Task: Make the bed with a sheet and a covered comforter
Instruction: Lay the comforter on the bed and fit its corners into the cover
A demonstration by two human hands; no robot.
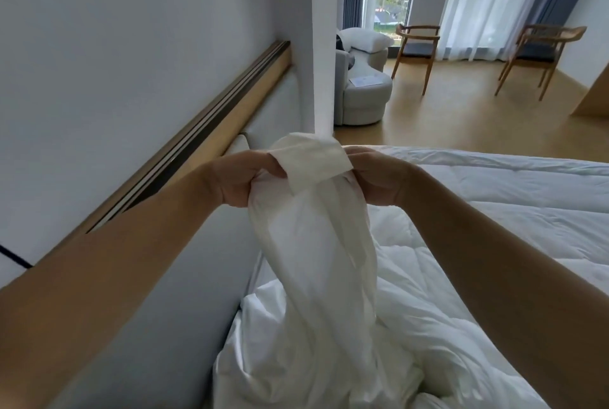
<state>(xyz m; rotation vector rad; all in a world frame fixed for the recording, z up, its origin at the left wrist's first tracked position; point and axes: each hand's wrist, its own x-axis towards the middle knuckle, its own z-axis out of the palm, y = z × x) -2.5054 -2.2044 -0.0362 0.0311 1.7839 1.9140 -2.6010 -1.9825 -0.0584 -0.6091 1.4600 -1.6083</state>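
A thin white duvet cover (pixel 316 243) hangs bunched in a long twisted column from both my hands, raised above the bed. My left hand (pixel 240 178) grips its top edge from the left, fingers curled into the cloth. My right hand (pixel 375 174) grips the same edge from the right, a folded flap lying between the two hands. Under it lies the white quilted comforter (pixel 494 210), spread flat on the right and crumpled near the padded headboard (pixel 184 276). The cover's lower end merges into the crumpled bedding at the bottom.
The headboard and a wall with a wooden ledge (pixel 204 141) run along the left. A white pillar (pixel 324 79) stands beyond the bed. Farther off are a grey armchair (pixel 362 92) with a pillow, two wooden chairs (pixel 417 52) and curtained windows, on a wood floor.
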